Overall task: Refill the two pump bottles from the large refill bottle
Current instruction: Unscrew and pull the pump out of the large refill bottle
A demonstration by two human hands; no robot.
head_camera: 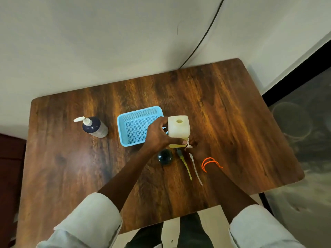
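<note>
My left hand (157, 135) grips the side of a cream square refill bottle (178, 127), which stands upright with an open hole on top and yellow liquid low inside. My right hand (196, 146), with an orange band at the wrist, is just right of the bottle's base, its fingers closed on a small white pump head (189, 144). A round dark blue bottle (165, 157) without a pump stands in front of the refill bottle. A second dark pump bottle (95, 127) with its white pump fitted stands far left. A yellowish dip tube (186, 166) and a white dip tube (196, 170) lie on the table.
A light blue perforated basket (123, 129) sits just left of the refill bottle, partly behind my left hand. The wooden table (232, 122) meets a white wall at the back; a black cable (206, 33) runs down the wall. The table's right edge borders patterned flooring.
</note>
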